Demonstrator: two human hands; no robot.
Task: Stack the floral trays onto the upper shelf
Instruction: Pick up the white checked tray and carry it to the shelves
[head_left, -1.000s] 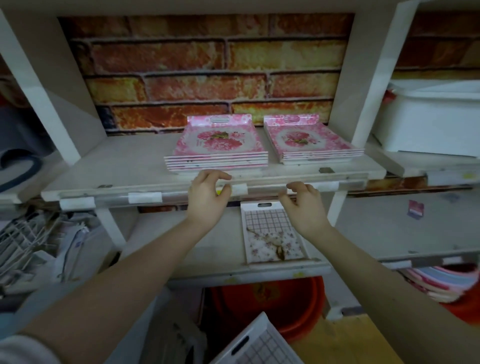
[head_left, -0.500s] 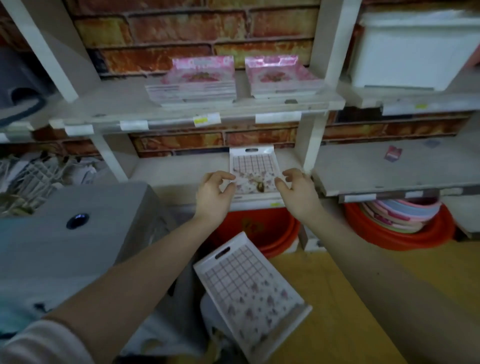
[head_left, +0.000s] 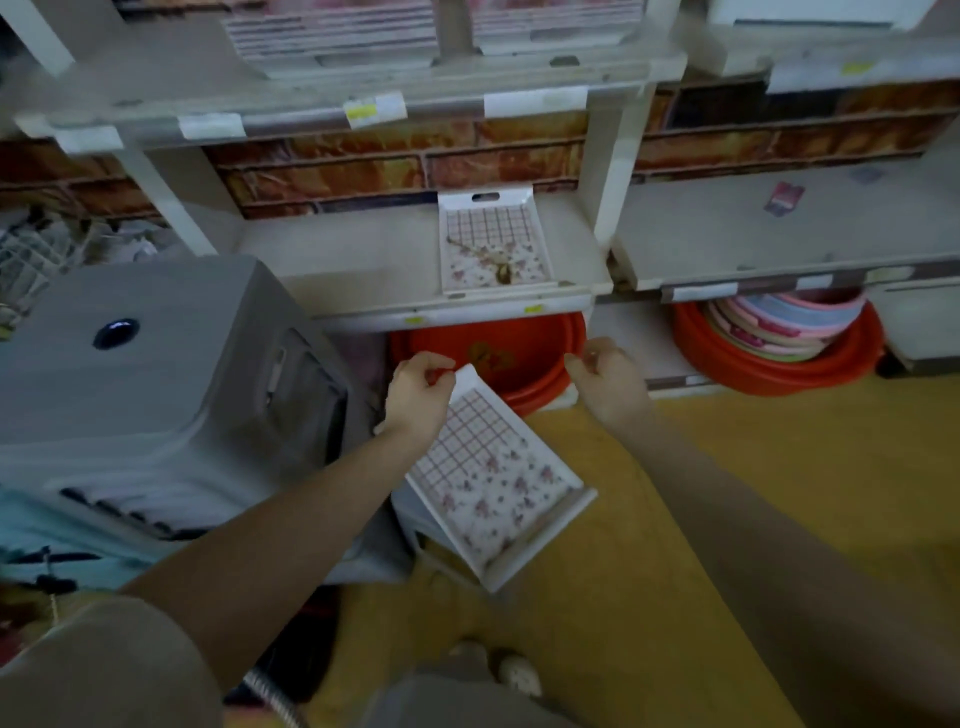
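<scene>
Nearest, my left hand (head_left: 418, 397) has its fingers (head_left: 434, 373) curled at the top edge of a tilted floral tray (head_left: 493, 480), apparently pinching it; right hand (head_left: 605, 382) loosely curled, holding nothing. Beyond my fingers another tray (head_left: 491, 244) waits on the middle shelf (head_left: 358, 260); two stacks (head_left: 332, 28) already sit on the upper shelf (head_left: 156, 78).

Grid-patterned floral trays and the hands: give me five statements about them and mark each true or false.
1. A grid-patterned tray lies flat on the middle shelf. True.
2. The left hand is at the upper corner of the tilted tray. True.
3. The right hand grips a pink tray stack. False: it holds nothing visible and hovers before the red basin.
4. The tilted tray sits on the upper shelf. False: it is below the middle shelf, near the floor.
5. The red basin is under the middle shelf. True.
</scene>
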